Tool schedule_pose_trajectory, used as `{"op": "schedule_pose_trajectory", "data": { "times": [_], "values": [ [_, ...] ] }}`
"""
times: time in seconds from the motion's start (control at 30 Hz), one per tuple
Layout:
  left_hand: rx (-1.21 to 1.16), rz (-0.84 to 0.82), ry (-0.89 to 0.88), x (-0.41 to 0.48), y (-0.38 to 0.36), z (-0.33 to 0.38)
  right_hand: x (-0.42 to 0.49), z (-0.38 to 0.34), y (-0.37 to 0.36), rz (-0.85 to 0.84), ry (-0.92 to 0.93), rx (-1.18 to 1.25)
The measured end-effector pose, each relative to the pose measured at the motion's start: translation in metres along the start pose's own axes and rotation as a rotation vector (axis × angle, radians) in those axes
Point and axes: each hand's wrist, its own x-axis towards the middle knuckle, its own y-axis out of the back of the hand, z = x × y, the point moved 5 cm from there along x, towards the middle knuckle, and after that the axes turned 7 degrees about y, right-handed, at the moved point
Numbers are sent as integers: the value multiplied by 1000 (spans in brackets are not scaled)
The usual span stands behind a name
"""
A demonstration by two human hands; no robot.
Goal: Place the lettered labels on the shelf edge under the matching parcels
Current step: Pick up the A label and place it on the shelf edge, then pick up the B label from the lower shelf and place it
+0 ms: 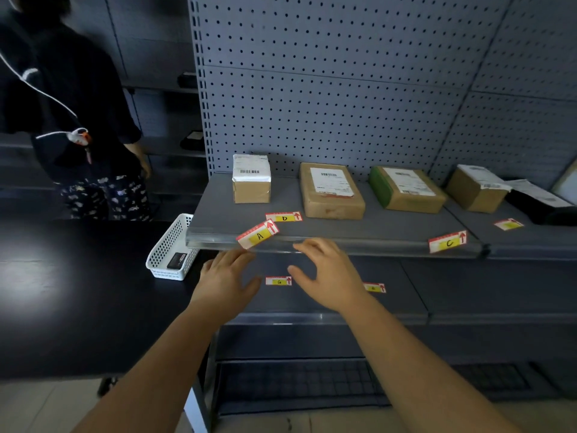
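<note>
The red-and-white paper label marked A [258, 234] on its yellow band lies tilted across the front lip of the grey metal shelf [390, 223], a little left of the frame's middle, with its red arrow pointing up and to the right. It is not yet seated in the clear plastic edge strip [359, 246]. My left grip [224, 282] is released, fingers straight, their tips just below that label's lower corner, and I cannot tell whether they touch it. My right grip [327, 273] is released too, fingers spread, tips up by the strip just to the right, holding nothing. I judge I'm at the step of fitting A to the edge, so the next move calls for pinching it, squaring it and sliding it along under its parcel. Which parcel that is I can't say: the small white-topped brown box [251, 179], the flat brown parcel [332, 192] and the green-taped brown parcel [406, 190] show only barcoded shipping slips too small to read. Just behind A, a like label marked D [284, 217] lies flat on the shelf. Another marked C [448, 242] sits at the edge strip on the right, and one marked G [278, 280] lies on the lower shelf [406, 295] between my grips. At left a white perforated plastic basket [170, 251] stands on the dark bench [78, 292].
</note>
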Motion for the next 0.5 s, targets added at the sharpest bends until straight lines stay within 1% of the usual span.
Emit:
{"op": "schedule_pose_trajectory", "data": {
  "times": [0.1, 0.3, 0.5],
  "values": [
    [-11, -38, 19, -13, 1, 14, -20, 7, 8, 15, -4, 23],
    [6, -60, 51, -46, -4, 59, -75, 35, 27, 34, -8, 57],
    [0, -86, 46, -94, -36, 123, -153, 75, 40, -67, -45, 89]
  ]
}}
